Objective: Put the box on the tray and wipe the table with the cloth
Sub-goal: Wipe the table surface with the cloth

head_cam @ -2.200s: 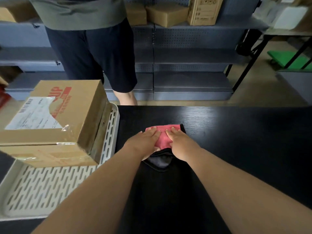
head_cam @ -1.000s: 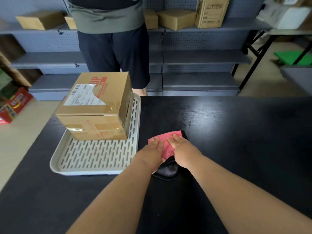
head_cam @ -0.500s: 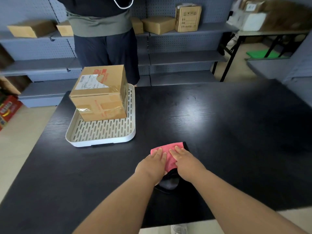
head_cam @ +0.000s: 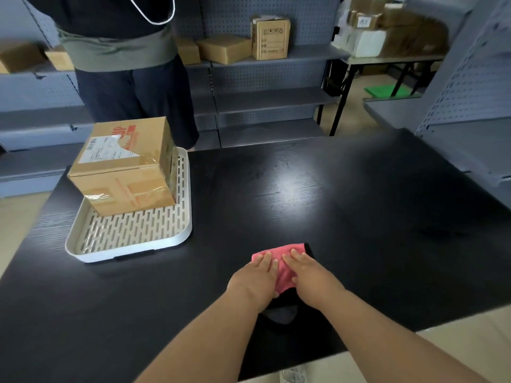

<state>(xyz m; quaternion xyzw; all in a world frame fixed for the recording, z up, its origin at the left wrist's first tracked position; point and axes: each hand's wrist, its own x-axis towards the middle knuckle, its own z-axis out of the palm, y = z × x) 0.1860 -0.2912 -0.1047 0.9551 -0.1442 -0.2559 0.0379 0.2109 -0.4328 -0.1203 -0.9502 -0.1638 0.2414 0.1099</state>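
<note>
A taped cardboard box (head_cam: 124, 167) with a white label stands on the far part of the white slotted tray (head_cam: 132, 241), at the left of the black table (head_cam: 345, 217). A pink and black cloth (head_cam: 287, 269) lies flat on the table near its front edge. My left hand (head_cam: 255, 280) and my right hand (head_cam: 311, 275) press down on the cloth side by side with straight fingers. The cloth's middle shows between them; its near part is dark and partly covered by my wrists.
A person in dark shorts (head_cam: 132, 87) stands beyond the table's far left edge, behind the tray. Grey shelving (head_cam: 262, 106) with several cardboard boxes runs along the back. A folding table (head_cam: 387, 62) and more shelving stand at the right.
Both hands have drawn the cloth back across the table from beside the tray toward the front edge. The box and tray have stayed in place.
</note>
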